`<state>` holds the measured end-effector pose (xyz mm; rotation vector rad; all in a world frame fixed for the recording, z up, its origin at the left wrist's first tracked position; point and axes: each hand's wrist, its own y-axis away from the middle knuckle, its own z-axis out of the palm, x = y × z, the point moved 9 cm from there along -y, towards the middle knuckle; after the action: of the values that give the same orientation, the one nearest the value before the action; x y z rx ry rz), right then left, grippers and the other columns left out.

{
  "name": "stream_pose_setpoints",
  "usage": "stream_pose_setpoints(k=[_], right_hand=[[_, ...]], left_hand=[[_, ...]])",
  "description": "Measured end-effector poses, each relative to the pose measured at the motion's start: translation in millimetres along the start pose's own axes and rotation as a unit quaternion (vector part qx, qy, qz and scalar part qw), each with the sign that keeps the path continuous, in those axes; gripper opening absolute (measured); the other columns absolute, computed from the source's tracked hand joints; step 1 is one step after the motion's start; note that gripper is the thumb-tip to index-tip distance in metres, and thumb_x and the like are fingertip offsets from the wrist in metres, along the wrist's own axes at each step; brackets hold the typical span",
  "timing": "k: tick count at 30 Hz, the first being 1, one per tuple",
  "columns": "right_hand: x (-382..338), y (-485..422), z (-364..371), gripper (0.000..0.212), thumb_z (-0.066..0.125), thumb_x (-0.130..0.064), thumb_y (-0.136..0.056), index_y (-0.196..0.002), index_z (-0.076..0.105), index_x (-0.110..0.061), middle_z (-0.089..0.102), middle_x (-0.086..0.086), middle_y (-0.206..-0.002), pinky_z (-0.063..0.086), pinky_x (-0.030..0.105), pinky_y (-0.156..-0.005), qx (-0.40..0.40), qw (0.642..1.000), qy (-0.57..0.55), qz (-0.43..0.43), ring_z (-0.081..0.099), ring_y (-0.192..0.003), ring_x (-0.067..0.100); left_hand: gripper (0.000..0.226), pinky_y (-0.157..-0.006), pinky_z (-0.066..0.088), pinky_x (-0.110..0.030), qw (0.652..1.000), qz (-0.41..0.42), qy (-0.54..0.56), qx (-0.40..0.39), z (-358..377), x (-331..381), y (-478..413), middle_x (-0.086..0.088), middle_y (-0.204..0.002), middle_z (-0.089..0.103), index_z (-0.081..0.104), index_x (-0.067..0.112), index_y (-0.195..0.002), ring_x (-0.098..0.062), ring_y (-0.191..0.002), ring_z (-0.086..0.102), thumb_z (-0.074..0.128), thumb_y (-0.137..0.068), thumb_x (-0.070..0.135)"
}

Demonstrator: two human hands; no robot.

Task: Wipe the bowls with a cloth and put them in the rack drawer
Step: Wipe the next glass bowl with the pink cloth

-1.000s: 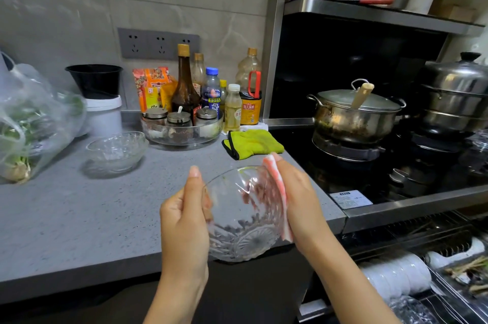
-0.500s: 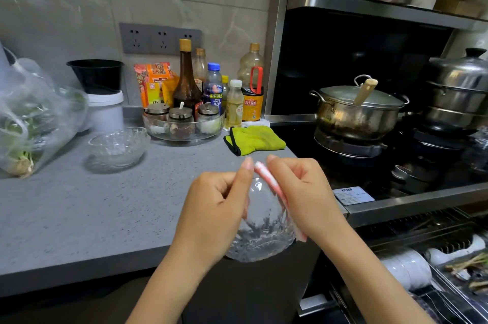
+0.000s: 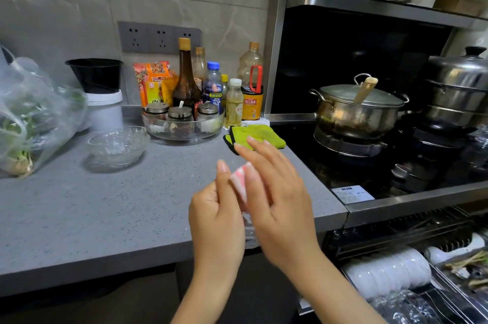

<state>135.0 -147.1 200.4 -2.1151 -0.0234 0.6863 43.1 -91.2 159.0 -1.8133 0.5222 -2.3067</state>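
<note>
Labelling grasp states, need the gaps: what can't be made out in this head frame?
1. Held bowl: head view, mostly hidden between the left hand and right hand; only a sliver shows.
2. Right hand's grip on the cloth: head view, hidden by the hand's own back.
3. Rack drawer: head view, cut off by the right and bottom edges; free slots unclear.
</note>
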Motion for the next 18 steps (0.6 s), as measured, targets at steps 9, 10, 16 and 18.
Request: stream_pose_setpoints(k=[9,10,16,18], right_hand=[[14.0,7.7,1.1,0.043,0.025,-0.044,-0.099,-0.133,0.05,-0.036,0.048,-0.021,-0.137,0.031,0.02,-0.108,-0.019,0.992,-0.098,0.076,0.038,-0.132,-0.003],[3.8,9.7,3.5,0.044,0.026,-0.042,-0.1,-0.135,0.05,-0.033,0.046,-0.016,-0.141,0.03,0.024,-0.109,-0.017,0.999,-0.03,0.028,0.035,-0.135,0.001],[20.2,-4.8,6.0,0.046,0.032,-0.047,-0.091,-0.099,0.067,-0.019,0.066,-0.01,-0.097,0.045,0.029,-0.079,-0.024,0.991,-0.073,0.107,0.058,-0.096,0.008],[41.1,-5.7,12.0,0.048,0.04,-0.041,-0.096,-0.086,0.062,0.0,0.067,0.0,-0.079,0.047,0.028,-0.078,-0.046,0.952,-0.209,0.218,0.062,-0.082,0.016]], left_hand=[[0.063,-0.046,0.03,-0.023,0.999,0.002,0.033,0.039,-10.4,-4.3,-2.0,-0.004,-0.041,0.036,0.039,0.01,-0.044,-0.01,-0.042,0.034,0.038,-0.086,0.057],[0.071,-0.051,0.034,-0.027,0.999,0.003,0.025,0.02,-6.2,-6.6,-2.0,-0.015,-0.045,0.044,0.048,-0.002,-0.051,-0.015,-0.047,0.041,0.038,-0.088,0.059],[0.058,-0.043,0.026,-0.021,1.0,0.022,0.005,0.003,-8.2,-0.6,-2.4,0.0,-0.04,0.029,0.032,0.013,-0.043,-0.008,-0.04,0.028,0.04,-0.085,0.053],[0.058,-0.042,0.024,-0.018,1.0,0.013,0.016,0.001,-14.4,-2.4,-4.3,0.006,-0.039,0.024,0.028,0.02,-0.04,-0.007,-0.038,0.023,0.042,-0.084,0.054]])
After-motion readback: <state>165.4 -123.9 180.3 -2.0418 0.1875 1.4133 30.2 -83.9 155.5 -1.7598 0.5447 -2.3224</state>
